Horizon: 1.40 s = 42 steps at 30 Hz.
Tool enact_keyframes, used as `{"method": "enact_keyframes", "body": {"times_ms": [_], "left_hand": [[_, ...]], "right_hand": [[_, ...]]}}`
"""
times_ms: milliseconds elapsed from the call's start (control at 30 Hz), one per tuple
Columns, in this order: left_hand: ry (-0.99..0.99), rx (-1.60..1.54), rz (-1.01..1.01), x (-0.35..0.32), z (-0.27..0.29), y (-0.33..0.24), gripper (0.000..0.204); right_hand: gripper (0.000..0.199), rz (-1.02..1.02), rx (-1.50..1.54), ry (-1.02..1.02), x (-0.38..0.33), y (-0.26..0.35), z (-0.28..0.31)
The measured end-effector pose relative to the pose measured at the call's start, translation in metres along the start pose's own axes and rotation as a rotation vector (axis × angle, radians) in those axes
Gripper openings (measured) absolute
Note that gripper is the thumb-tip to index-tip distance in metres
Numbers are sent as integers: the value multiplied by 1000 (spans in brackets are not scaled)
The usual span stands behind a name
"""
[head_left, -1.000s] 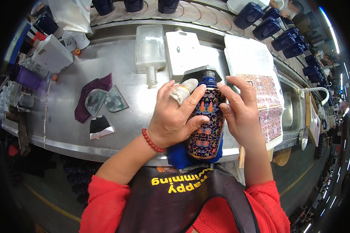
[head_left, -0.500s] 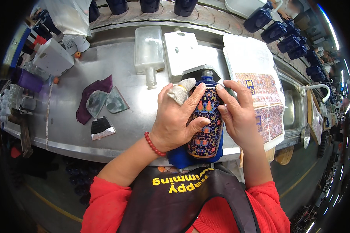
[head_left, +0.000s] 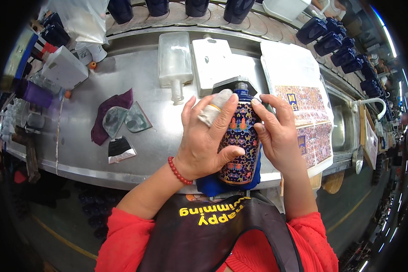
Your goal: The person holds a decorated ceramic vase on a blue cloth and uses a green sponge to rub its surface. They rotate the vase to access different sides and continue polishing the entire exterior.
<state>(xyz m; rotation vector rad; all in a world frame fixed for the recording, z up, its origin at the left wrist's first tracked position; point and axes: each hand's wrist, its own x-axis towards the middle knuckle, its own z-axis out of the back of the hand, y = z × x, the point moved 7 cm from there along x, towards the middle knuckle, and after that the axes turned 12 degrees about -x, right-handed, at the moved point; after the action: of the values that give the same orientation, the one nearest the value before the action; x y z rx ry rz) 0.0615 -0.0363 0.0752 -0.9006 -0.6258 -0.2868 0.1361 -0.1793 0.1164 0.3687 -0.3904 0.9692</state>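
Observation:
A dark blue bottle [head_left: 238,149] with a colourful floral pattern lies with its neck pointing away from me, its lower end over a blue cloth [head_left: 208,186]. My left hand [head_left: 199,140] is open against its left side, index fingertip near the shoulder and thumb across the lower front. A pale cloth cover with a yellow band [head_left: 216,108] is on one of its fingers. On the other side my right hand [head_left: 279,129] has bent fingers closed on the bottle's upper right edge. What lies under its fingertips is hidden.
Patterned printed sheets [head_left: 303,106] lie on white paper at the right, beside a sink [head_left: 342,120]. A clear glass bottle [head_left: 174,63] and a white container [head_left: 211,61] lie beyond my hands. Cut scraps [head_left: 118,118] sit to the left. Dark blue bottles [head_left: 197,7] line a conveyor behind.
My left hand's covered finger has tilted upward and its other fingers have shifted slightly. The right hand and the bottle stay nearly in place. The bottles on the conveyor have moved right.

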Motion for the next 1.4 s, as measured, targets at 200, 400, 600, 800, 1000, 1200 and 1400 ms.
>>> {"method": "enact_keyframes", "body": {"times_ms": [200,400,600,800,1000,1200,1400], "left_hand": [[90,286,-117,11,-7,-13,98],[124,101,-61,20,4,-2,90],[137,66,-99,23,6,9,80],[97,87,-144,13,9,-2,73],[169,185,-161,9,6,-4,76],[35,95,-150,7,11,-3,69],[5,50,-172,6,13,1,70]], "right_hand": [[43,-19,33,10,-1,-3,-2],[43,-37,61,27,-4,-7,-4],[46,-61,166,-50,-9,-17,1],[29,-179,211,-112,-13,-30,12],[23,-41,155,-138,1,-23,21],[28,325,-48,-101,0,12,32],[17,-148,330,64,20,-21,22]]}}
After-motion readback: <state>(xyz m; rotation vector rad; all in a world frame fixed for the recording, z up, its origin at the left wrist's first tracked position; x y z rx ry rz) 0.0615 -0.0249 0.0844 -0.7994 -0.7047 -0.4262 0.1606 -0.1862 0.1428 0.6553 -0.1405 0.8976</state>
